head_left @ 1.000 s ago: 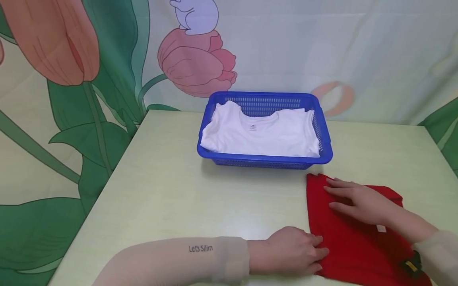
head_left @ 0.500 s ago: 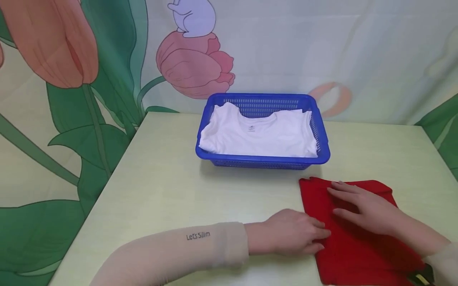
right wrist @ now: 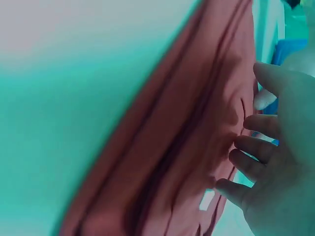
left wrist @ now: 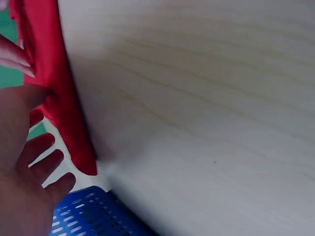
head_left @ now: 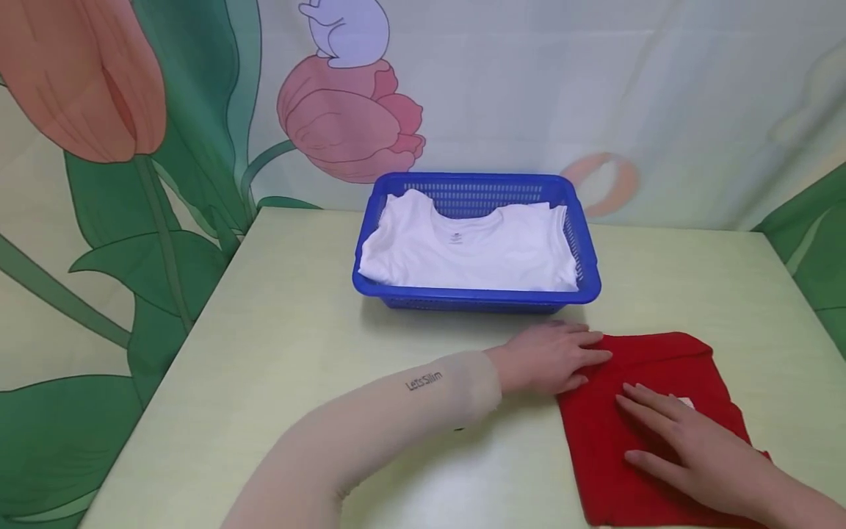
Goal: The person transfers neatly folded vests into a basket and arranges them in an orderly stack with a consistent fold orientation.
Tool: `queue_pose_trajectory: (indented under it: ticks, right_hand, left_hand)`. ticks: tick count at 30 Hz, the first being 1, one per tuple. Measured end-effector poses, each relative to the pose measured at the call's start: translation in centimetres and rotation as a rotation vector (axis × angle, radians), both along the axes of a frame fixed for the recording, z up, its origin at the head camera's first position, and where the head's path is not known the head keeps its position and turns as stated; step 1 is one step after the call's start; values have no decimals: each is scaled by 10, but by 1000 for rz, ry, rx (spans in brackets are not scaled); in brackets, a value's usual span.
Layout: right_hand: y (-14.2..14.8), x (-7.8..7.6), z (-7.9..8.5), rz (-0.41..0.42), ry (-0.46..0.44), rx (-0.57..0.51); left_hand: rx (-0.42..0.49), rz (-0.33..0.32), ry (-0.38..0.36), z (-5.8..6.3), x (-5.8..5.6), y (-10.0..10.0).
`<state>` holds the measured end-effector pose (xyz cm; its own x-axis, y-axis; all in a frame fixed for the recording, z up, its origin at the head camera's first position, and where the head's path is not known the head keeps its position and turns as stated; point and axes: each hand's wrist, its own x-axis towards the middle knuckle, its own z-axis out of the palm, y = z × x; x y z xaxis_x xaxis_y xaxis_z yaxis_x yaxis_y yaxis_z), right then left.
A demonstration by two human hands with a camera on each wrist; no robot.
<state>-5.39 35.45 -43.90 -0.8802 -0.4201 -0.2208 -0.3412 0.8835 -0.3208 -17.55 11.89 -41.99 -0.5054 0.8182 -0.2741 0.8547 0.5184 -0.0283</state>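
Note:
A folded red garment lies flat on the right part of the table, a small white label showing near its right side. My left hand touches its far left corner with the fingers fairly straight. My right hand rests on the cloth, fingers stretched out and spread. In the left wrist view the garment's edge runs beside my thumb and fingers. The right wrist view shows layered folds of the garment, tinted brownish, at my fingertips.
Behind the hands stands a blue perforated basket holding a folded white shirt. The pale table ends at a flower-printed cloth at the back.
My left hand has moved away from me along the garment's left edge to the far corner. The right hand has come nearer on the cloth. The garment has shifted slightly left.

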Motion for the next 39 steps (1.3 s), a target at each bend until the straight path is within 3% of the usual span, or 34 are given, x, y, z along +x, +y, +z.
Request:
queue_pose_trajectory:
  ticks: [4,8,11,23,31,36,39]
  right_hand:
    - [-7,5,-4,8,-78,16]
    - [-8,5,-5,31,-80,26]
    - [-7,4,-5,49,-66,30]
    - [4,-2,-7,71,-79,12]
    - [11,-4,-8,154,-44,24]
    - [12,-5,-7,148,-34,32]
    - [13,-2,-4,58,-41,26]
  left_hand:
    - [-37,8,-26,-7,-5,4]
    - [-44,31,-72,-9,-6,5]
    - [-44,32,-65,-7,-3,2]
    - [-39,-3,133,-13,35,-31]
    - [-17,-16,278,-18,62,-47]
    - [30,-13,312,-18,65,-47]
    - [75,15,242,-14,60,-42]
